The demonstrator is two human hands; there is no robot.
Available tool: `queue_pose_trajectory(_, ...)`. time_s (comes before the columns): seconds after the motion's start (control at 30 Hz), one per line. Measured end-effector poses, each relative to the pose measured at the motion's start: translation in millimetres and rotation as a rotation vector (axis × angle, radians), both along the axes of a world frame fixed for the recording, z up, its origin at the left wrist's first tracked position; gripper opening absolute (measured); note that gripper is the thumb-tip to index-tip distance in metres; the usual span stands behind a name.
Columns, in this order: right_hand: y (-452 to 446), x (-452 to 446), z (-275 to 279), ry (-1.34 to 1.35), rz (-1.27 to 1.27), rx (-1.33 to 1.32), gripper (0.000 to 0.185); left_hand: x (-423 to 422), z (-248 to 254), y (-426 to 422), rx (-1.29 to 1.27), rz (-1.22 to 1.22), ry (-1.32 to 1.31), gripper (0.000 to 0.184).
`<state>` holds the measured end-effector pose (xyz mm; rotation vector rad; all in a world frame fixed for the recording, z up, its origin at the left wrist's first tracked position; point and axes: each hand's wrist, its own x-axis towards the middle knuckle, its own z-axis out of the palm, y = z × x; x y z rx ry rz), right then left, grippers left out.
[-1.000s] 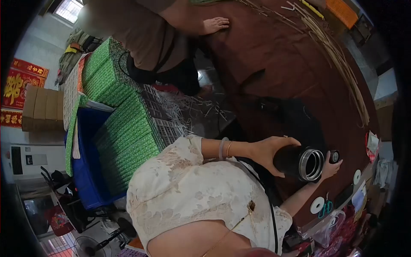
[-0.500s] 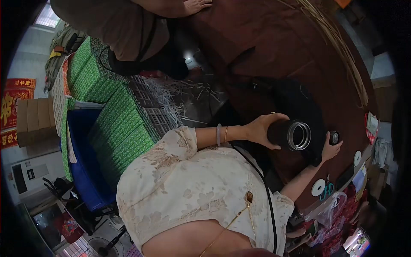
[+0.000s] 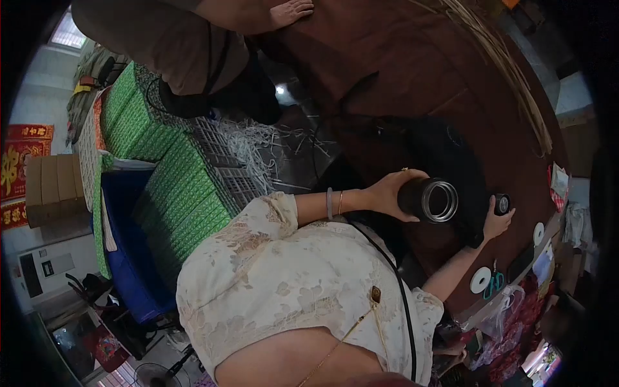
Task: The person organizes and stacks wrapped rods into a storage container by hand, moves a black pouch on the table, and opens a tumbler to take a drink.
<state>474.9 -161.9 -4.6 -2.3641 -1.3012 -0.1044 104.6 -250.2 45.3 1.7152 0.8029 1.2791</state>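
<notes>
My left hand (image 3: 390, 193) is wrapped round a black thermos flask (image 3: 412, 198). Its uncovered steel mouth faces up toward me. Out to the right, a small black cap (image 3: 501, 204) sits in the fingers of my right hand (image 3: 496, 220), apart from the flask and just over the brown table cover (image 3: 451, 84). Dark cloth, perhaps a bag (image 3: 461, 161), lies behind and between my two hands. What is inside the flask cannot be made out.
Another person's hand (image 3: 291, 11) rests at the table's far edge. Long dry strips (image 3: 509, 58) run along the table's right side. White tape rolls (image 3: 480, 280) and teal scissors (image 3: 494, 285) lie near the right edge. Green patterned boxes (image 3: 184, 200) are stacked at left beside shredded paper (image 3: 251, 151).
The flask in my left hand has shifted very slightly left and up in view. The cap in my right hand has moved slightly too. Both grips are unchanged.
</notes>
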Motion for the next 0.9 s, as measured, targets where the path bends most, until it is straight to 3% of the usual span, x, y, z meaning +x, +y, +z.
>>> queue_pose_trajectory(0.9,-2.1,2.2,-3.5,0.003,0.029,0.044,0.097,-5.9,-5.1,-0.4,0.079,-0.088,-0.038,0.074)
